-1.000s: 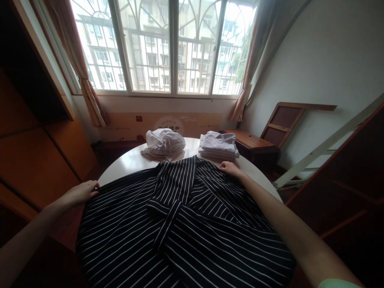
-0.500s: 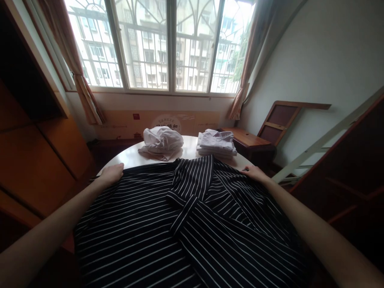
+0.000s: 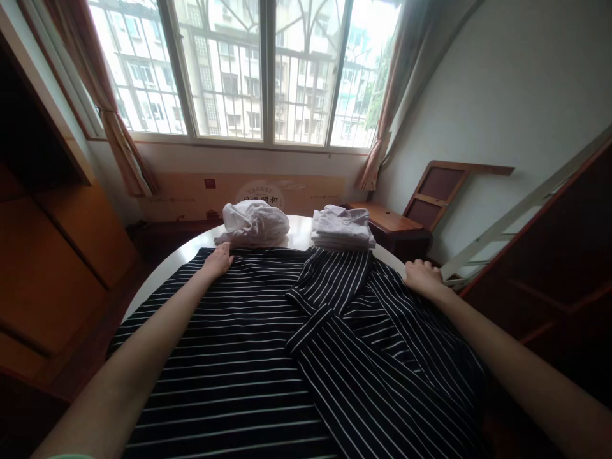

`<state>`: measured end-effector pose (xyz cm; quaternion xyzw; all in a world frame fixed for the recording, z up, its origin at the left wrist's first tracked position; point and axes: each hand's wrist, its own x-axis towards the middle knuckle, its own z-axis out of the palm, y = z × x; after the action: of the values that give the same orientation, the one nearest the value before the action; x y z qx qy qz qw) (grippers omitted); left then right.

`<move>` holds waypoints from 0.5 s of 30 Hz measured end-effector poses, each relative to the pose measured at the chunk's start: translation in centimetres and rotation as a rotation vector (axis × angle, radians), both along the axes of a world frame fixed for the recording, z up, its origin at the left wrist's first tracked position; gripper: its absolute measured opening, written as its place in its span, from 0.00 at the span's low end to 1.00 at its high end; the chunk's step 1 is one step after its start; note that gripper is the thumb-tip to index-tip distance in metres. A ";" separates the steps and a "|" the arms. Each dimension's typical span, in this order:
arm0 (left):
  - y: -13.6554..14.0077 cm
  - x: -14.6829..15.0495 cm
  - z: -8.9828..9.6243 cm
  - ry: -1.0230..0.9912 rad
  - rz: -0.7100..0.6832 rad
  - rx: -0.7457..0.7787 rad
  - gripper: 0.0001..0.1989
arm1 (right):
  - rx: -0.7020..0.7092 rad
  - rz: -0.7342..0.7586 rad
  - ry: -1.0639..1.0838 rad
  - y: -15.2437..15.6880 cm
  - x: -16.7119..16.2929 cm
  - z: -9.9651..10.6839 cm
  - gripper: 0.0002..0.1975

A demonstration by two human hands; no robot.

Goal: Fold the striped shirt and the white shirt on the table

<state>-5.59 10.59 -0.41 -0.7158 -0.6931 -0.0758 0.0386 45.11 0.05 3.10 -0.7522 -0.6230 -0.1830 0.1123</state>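
Observation:
A black shirt [image 3: 229, 344] with thin white stripes lies spread over a white round table [image 3: 157, 277], its sleeves [image 3: 329, 280] folded in across the middle and right. My left hand [image 3: 218, 260] rests on the shirt's far edge, left of centre, back of the hand up and fingers stretched forward over the cloth. Over at the right side, my right hand [image 3: 424, 277] has its fingers curled at the shirt's edge by the table rim; the fingertips are partly hidden.
Behind the shirt sit a crumpled white cloth [image 3: 253, 223] and a stack of folded white shirts [image 3: 342, 226]. A wooden chair-like piece [image 3: 396, 220] stands beyond at the right, near a pale ladder-like frame [image 3: 507, 223]. Wooden cabinets [image 3: 52, 248] line the left.
My left hand has moved inward along the far edge, and my right hand has shifted outward to the right. The far edge lies straighter, and the sleeves sit slightly further right.

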 end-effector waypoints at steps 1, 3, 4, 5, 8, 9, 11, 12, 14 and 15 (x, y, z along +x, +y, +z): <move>0.0 -0.6 -0.4 -0.014 0.001 0.006 0.24 | -0.016 0.022 -0.009 0.4 -0.8 -0.1 0.12; -0.2 -2.3 -1.3 -0.051 0.045 0.012 0.28 | -0.053 0.109 -0.017 1.2 -2.6 -0.5 0.13; -0.4 -3.2 -1.6 -0.067 0.080 0.002 0.28 | -0.060 0.167 -0.020 1.5 -3.6 -0.7 0.14; -0.6 -4.2 -1.9 -0.075 0.113 -0.019 0.29 | -0.063 0.223 -0.018 1.8 -4.5 -1.0 0.15; -1.4 -6.4 -2.2 -0.049 0.143 -0.081 0.30 | -0.110 0.333 0.009 2.3 -6.9 -2.2 0.21; -1.7 -6.9 -2.2 -0.038 0.137 -0.084 0.30 | -0.148 0.352 0.019 2.4 -7.5 -2.7 0.22; -2.2 -7.4 -2.1 -0.026 0.127 -0.072 0.29 | -0.215 0.376 0.032 2.5 -8.2 -3.7 0.23; -2.3 -7.4 -2.1 -0.025 0.124 -0.059 0.29 | -0.226 0.377 0.038 2.6 -8.3 -4.2 0.23; -2.6 -7.3 -2.1 -0.028 0.120 -0.030 0.29 | -0.207 0.369 0.050 2.7 -8.4 -4.8 0.22; -2.7 -7.2 -2.1 -0.028 0.121 -0.018 0.29 | -0.187 0.368 0.057 2.7 -8.4 -5.0 0.22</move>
<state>-12.81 7.94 -2.46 -0.6717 -0.7363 -0.0772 0.0270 36.74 2.75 -1.89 -0.6379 -0.7606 -0.0795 0.0910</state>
